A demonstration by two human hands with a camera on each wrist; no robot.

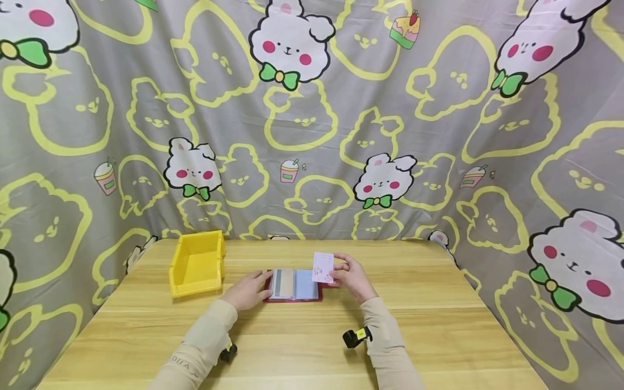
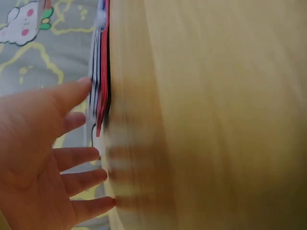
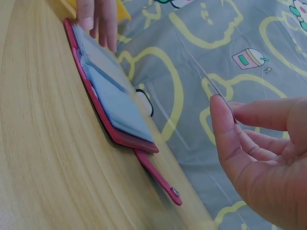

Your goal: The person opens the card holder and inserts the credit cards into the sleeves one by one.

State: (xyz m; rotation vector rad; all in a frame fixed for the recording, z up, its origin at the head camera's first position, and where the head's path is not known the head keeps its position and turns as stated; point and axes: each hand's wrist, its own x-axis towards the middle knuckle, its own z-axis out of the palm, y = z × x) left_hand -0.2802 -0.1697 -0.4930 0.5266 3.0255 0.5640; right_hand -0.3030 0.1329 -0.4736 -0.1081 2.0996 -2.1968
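A red card holder [image 1: 307,299] lies spread on the table with clear plastic sleeves showing; its snap strap [image 3: 160,179] sticks out to the right. My left hand [image 1: 246,291] rests at the holder's left edge, its thumb and fingers extended against the sleeves [image 2: 94,72]. Between thumb and fingers, my right hand [image 1: 354,277] pinches a pale pink card [image 1: 323,267] with a small printed picture. That card is raised above the right side of the holder, apart from it. Edge-on, the card [image 3: 207,76] looks thin in the right wrist view.
A yellow plastic bin [image 1: 197,265] stands at the back left of the wooden table [image 1: 292,346]. Behind the table hangs a grey curtain [image 1: 234,124] with cartoon rabbits. Both forearms wear small black wrist cameras [image 1: 356,338].
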